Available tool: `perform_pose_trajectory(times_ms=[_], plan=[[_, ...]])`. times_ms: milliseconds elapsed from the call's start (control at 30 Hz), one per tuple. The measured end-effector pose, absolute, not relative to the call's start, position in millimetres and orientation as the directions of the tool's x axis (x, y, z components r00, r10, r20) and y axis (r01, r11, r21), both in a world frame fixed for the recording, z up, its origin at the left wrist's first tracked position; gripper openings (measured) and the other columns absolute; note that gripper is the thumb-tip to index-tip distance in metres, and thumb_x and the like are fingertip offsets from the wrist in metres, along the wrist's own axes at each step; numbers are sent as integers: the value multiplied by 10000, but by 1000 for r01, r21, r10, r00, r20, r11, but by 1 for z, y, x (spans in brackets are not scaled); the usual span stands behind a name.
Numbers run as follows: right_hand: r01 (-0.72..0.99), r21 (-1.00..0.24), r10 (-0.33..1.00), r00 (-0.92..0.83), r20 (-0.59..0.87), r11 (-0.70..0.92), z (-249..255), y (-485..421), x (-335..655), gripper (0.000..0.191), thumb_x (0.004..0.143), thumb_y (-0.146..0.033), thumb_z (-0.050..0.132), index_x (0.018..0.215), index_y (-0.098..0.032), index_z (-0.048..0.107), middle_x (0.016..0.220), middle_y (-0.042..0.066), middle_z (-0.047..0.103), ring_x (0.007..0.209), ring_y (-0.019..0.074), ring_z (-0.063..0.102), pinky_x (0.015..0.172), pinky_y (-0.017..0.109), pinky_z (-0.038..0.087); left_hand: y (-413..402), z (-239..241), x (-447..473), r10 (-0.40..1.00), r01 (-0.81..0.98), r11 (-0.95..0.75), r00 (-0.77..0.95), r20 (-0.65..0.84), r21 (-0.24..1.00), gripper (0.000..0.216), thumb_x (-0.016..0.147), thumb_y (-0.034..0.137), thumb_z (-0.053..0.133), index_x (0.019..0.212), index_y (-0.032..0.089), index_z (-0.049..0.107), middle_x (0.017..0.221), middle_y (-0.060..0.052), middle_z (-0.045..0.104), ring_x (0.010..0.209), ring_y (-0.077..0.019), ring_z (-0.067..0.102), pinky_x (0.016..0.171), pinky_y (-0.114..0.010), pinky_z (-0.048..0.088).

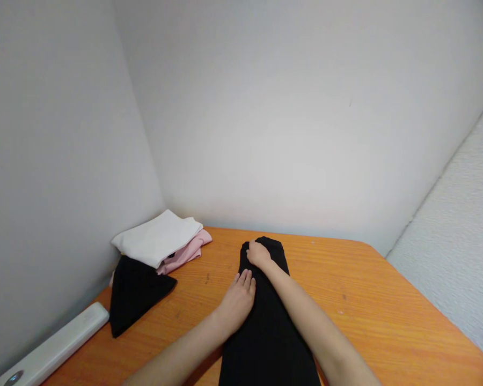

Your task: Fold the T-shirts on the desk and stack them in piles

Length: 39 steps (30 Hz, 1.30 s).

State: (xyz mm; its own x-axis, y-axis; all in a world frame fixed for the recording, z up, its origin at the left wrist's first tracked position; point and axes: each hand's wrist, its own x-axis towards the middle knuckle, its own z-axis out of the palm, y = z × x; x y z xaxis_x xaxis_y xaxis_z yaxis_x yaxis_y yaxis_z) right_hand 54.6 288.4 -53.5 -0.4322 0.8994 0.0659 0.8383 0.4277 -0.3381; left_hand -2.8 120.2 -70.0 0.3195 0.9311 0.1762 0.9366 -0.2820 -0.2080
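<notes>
A long black garment (269,343), which looks like trousers folded lengthwise, stretches over the wooden table from the near edge towards the wall. My left hand (240,296) lies on its left side, fingers extended and nearly flat on the cloth. Farther up, my right hand (258,253) has its fingers curled at the left edge close to the garment's far end, pinching the fabric there. The fingertips of that hand are partly hidden.
At the left stands a pile of clothes: a white piece (159,238) on top, a pink one (185,254) below, and a black one (137,292) hanging forward. A long white object (58,346) lies along the left wall. Walls border the orange-brown table (370,311).
</notes>
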Motion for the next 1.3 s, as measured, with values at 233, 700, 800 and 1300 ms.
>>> perform_pose_trajectory(times_ms=[233,700,800,1300], plan=[[836,-355,907,-403,119,418,-60,297,34,257,971,-295,464,999,-148,672,1012,111,701,941,210,649,764,255,453,121,-78,-6,919,911,-295,353,177,-290,467,872,-4,369,1314,11,518,1410,-245,453,1323,-306,424,1062,-436,438],[636,-91,623,-701,347,766,-52,271,62,442,974,-345,469,1391,-197,457,1520,108,322,1391,268,243,1110,422,228,118,-82,-8,948,958,-238,265,178,-157,518,895,8,289,1380,52,463,1470,-197,389,1381,-278,331,1098,-443,394],[556,-97,565,-810,159,825,-64,273,83,501,1003,-457,330,1465,-269,374,1576,41,197,1439,273,148,1135,472,187,117,-81,-8,954,965,-234,251,166,-118,517,898,27,297,1390,55,453,1473,-191,390,1391,-279,314,1114,-452,369],[562,-228,606,-744,280,795,-43,197,185,606,993,-525,311,1514,-218,265,1570,77,188,1450,225,105,1178,462,140,53,-16,-76,957,744,-287,199,210,603,490,956,195,311,1434,223,415,1518,-50,378,1420,-190,300,1187,-452,209]])
